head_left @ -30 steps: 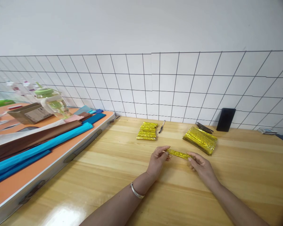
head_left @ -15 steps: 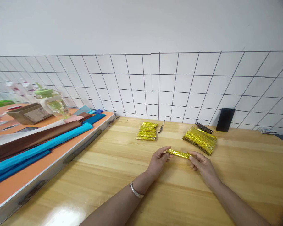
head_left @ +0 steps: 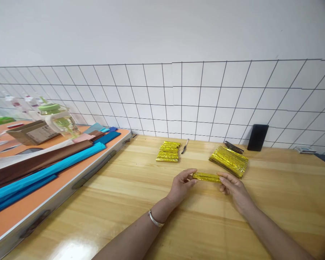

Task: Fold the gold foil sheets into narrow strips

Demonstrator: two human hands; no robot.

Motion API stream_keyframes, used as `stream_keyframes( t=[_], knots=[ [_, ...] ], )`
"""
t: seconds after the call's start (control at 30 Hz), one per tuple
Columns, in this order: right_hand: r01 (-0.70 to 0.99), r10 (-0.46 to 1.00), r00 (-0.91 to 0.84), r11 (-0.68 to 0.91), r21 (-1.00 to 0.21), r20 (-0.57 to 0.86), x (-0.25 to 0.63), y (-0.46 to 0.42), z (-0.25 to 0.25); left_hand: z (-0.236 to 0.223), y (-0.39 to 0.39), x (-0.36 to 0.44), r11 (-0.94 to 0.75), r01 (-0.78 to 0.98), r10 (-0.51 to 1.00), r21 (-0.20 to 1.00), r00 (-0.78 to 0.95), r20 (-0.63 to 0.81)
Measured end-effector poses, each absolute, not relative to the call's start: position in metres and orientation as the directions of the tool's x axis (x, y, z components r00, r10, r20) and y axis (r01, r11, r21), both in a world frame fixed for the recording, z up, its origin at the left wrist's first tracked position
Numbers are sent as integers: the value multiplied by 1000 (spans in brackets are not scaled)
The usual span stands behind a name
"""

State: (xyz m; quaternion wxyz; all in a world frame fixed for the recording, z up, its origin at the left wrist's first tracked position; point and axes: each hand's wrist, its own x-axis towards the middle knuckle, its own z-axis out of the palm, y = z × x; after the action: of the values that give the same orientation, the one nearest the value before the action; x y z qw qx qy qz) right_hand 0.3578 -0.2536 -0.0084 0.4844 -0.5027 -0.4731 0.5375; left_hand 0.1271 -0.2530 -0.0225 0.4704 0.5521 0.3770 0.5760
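Observation:
A narrow folded strip of shiny gold foil (head_left: 206,177) is stretched between my two hands, just above the wooden table (head_left: 124,202). My left hand (head_left: 182,183) pinches its left end, with a silver bangle on the wrist. At the strip's right end, my right hand (head_left: 234,188) grips it between thumb and fingers. Beyond my right hand lies a thick stack of flat gold foil pieces (head_left: 229,160). Several narrow folded gold strips (head_left: 168,151) lie in a row further back, left of centre.
Behind are a pen (head_left: 185,146), a stapler-like black object (head_left: 233,147) and a black phone (head_left: 257,137) against the tiled wall. On the left, an orange-topped surface (head_left: 78,168) carries coloured sheets (head_left: 51,173), a cardboard box (head_left: 34,135) and a green-lidded bottle (head_left: 58,117).
The foil strip has turned slightly in my fingers, so a lengthwise fold line now shows. My right hand has shifted a little to the right.

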Motion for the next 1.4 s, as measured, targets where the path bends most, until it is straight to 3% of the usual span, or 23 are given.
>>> stream_keyframes(
  t=[0.47,0.7,1.4],
  knots=[
    [-34,996,-51,-69,-997,-68,356,-255,-8,-24,-252,127,-281,-267,951,922,53,305],
    [-13,997,-60,-55,-998,-55,356,-256,-9,-21,-253,127,-226,-299,967,927,42,250],
    [37,997,-64,-47,-998,-49,354,-256,-11,-17,-255,128,-217,-229,976,949,-21,218]
  ],
)
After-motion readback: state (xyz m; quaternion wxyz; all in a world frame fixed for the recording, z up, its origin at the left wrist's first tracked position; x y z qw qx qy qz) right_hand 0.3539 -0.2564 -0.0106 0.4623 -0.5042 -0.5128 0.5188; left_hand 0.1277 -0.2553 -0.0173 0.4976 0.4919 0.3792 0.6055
